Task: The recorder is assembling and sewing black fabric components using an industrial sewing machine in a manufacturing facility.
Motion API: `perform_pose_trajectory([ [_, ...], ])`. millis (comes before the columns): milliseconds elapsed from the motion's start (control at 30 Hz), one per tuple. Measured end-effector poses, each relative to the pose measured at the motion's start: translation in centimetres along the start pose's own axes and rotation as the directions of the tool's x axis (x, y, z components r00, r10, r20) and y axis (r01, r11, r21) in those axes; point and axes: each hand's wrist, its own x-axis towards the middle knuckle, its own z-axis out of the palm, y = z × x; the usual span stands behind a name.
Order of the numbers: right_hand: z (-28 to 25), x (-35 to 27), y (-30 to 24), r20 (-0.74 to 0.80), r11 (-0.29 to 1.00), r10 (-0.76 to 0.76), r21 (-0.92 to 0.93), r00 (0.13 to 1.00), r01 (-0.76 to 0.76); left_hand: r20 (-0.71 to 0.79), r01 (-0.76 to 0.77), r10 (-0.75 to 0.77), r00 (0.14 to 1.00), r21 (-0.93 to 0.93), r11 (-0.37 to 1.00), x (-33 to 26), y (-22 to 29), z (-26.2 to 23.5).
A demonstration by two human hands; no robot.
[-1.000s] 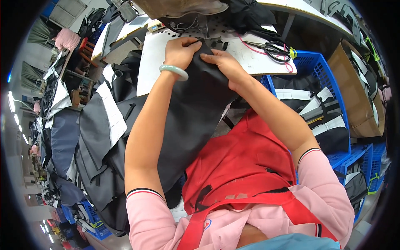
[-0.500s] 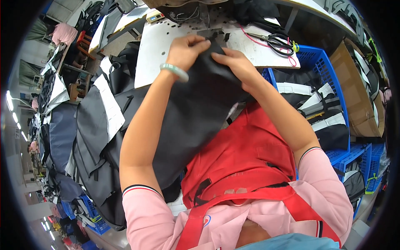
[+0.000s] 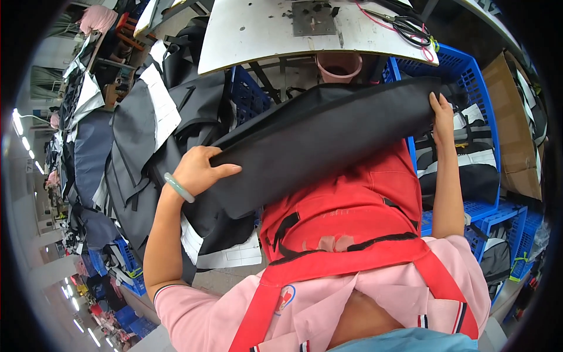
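A long piece of black fabric [image 3: 316,141] is stretched between my two hands, across my lap over the red apron [image 3: 358,199]. At its left end my left hand [image 3: 202,170] grips the edge, thumb on top and the other fingers tucked behind. My right hand [image 3: 442,114] pinches the far right end, beside the blue crate. The sheet looks folded lengthwise, with a second layer along its upper edge. Beyond it stands the white sewing table [image 3: 264,35], with a metal plate [image 3: 314,19] set into its top.
Black-handled scissors [image 3: 410,29] with a pink cord lie at the table's right. A blue crate [image 3: 484,117] holds black and grey pieces, next to a cardboard box [image 3: 510,129]. Beneath the table sits a pink bucket [image 3: 339,66]. Dark fabric [image 3: 135,152] is heaped on the left.
Both hands have come away from the table toward me and spread wide apart, the left going left and the right going right. The black fabric moved off the table with them.
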Motion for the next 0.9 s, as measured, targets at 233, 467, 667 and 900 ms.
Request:
perform_pose_trajectory([
  [233, 2.3, 1.9, 2.9, 0.069, 0.368, -0.542, -0.877, 0.837, 0.310, 0.057, -0.103, 0.099, 0.994, 0.072, 0.992, 0.1, 3.6, -1.3],
  [467, 19.9, -9.4, -14.6, 0.786, 0.501, -0.476, -0.126, 0.394, 0.856, -0.015, -0.556, 0.564, 0.825, -0.198, 0.807, 3.5, 14.3, -2.2],
  [667, 17.3, -6.9, -15.7, 0.764, 0.826, -0.110, -0.286, 0.636, 0.486, 0.214, -0.195, 0.433, 0.876, -0.664, 0.722, 6.1, 11.7, -1.6],
  [900, 19.7, -4.3, -17.1, 0.798, 0.690, -0.210, -0.288, 0.564, 0.664, -0.004, -0.331, 0.383, 0.924, -0.511, 0.793, 10.3, 13.2, -2.3],
])
